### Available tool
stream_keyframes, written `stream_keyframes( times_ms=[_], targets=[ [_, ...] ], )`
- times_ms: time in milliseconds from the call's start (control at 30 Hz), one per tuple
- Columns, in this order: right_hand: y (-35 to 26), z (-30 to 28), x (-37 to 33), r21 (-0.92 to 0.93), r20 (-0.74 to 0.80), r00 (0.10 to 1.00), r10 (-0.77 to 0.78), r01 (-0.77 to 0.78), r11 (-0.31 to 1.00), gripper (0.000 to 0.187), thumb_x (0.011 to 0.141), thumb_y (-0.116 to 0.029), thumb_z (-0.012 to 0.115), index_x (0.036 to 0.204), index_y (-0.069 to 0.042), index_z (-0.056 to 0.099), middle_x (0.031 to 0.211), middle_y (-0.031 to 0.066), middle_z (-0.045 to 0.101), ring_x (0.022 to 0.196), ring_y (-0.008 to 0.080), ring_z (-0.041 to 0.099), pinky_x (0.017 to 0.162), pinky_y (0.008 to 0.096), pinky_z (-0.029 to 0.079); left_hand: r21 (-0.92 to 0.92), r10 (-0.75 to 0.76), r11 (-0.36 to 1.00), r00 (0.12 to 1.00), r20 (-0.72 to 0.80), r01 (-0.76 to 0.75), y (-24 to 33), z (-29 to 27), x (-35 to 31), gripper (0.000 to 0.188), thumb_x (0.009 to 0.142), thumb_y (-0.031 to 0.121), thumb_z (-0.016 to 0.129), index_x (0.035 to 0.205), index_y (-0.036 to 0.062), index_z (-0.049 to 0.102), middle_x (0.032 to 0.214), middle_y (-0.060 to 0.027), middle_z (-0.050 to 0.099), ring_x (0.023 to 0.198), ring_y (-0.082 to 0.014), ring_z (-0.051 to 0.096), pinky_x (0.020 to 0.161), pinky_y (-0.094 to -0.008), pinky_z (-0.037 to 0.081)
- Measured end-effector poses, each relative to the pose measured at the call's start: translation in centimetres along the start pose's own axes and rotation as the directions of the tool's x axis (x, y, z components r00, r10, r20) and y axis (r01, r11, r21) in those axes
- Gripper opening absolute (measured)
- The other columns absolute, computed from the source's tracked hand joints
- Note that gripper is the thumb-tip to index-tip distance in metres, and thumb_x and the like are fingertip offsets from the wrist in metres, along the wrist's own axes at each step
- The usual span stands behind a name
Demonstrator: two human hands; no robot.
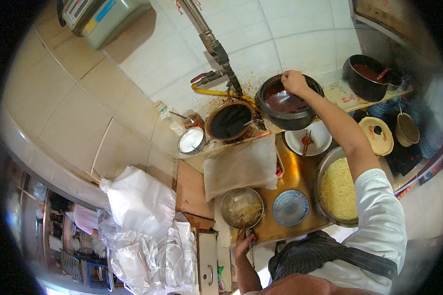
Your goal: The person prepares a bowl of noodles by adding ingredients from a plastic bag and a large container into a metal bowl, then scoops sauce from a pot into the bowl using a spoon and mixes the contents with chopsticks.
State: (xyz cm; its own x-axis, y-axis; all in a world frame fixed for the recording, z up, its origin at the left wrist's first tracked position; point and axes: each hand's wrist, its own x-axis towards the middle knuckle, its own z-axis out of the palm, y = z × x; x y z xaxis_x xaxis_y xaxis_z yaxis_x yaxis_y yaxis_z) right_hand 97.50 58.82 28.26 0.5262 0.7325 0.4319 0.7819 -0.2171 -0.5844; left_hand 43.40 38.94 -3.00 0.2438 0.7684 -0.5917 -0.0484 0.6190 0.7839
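Low in the middle, my left hand [243, 243] is closed around a pair of wooden chopsticks [241, 224]. Their tips reach into a round metal bowl [223, 206] with pale yellow strips and a whitish patch inside; whether the hand also grips the bowl cannot be told. My right arm stretches far up and to the right. At its end my right hand [294, 82] is closed over a large dark pot [291, 120] of dark red sauce. What its fingers hold is mostly hidden; a shiny patch shows below them. A blue-grey plate [291, 208] stands right of the bowl.
A big metal basin [322, 194] of thick yellow noodles sits beside my right arm. Behind are a white bowl [293, 142], a brown pot of dark liquid [230, 120] and a bowl of white powder [191, 140]. Another sauce pot [366, 88] stands far right; plastic bags [140, 199] hang left.
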Motion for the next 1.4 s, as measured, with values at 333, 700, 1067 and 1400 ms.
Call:
stream_keyframes(
  times_ms=[333, 700, 1067, 1400],
  targets=[
    [-3.5, -1.1, -3.8, 0.351, 0.342, 0.903, -0.26, 0.134, 0.927, 0.019, 0.082, -0.01, 0.051, 0.071, 0.003, 0.059, 0.056, 0.0093, 0.058, 0.047, 0.0154, 0.058, 0.049, 0.0303, 0.048, 0.058, -0.031, 0.998, 0.999, -0.04, 0.033, -2.5, -1.3, 2.3, 0.043, 0.078, 0.001, 0.063, 0.117, -0.0002, 0.046, 0.084, -0.0097, 0.059, 0.068, -0.0203, 0.058, 0.056, -0.032, 0.048],
    [0.6, -7.5, -4.0, 0.415, 0.658, 0.735, -0.163, -0.174, 0.893, 0.014, 0.081, -0.011, 0.051, 0.075, -0.003, 0.06, 0.065, 0.0054, 0.06, 0.055, 0.0125, 0.059, 0.05, 0.0267, 0.052, 0.074, -0.074, 0.994, 0.994, -0.076, 0.08, 1.5, 1.2, -1.1, 0.026, 0.081, 0.001, 0.062, 0.105, 0.0024, 0.053, 0.082, -0.0082, 0.059, 0.069, -0.0184, 0.059, 0.057, -0.0306, 0.048],
    [2.4, -8.7, 0.5, 0.073, 0.438, 0.891, 0.116, -0.164, 0.984, 0.013, 0.077, -0.003, 0.052, 0.076, 0.006, 0.061, 0.064, 0.0137, 0.06, 0.052, 0.019, 0.061, 0.045, 0.0328, 0.051, -0.022, -0.008, 1.0, 1.0, 0.014, 0.008, -2.5, -2.1, 2.4, 0.041, 0.08, -0.001, 0.061, 0.119, 0.0042, 0.048, 0.089, -0.0074, 0.058, 0.072, -0.0173, 0.057, 0.058, -0.0306, 0.047],
    [-2.2, -1.5, -2.7, 0.429, 0.404, 0.899, -0.169, -0.023, 0.903, 0.02, 0.088, -0.011, 0.047, 0.081, 0.003, 0.059, 0.07, 0.0091, 0.061, 0.057, 0.014, 0.061, 0.054, 0.0292, 0.052, 0.055, -0.004, 0.998, 0.998, 0.067, 0.0, -2.1, -1.9, 1.9, 0.049, 0.08, 0.0, 0.062, 0.124, 0.0029, 0.042, 0.086, -0.0077, 0.057, 0.069, -0.0185, 0.055, 0.055, -0.0308, 0.045]
  ],
)
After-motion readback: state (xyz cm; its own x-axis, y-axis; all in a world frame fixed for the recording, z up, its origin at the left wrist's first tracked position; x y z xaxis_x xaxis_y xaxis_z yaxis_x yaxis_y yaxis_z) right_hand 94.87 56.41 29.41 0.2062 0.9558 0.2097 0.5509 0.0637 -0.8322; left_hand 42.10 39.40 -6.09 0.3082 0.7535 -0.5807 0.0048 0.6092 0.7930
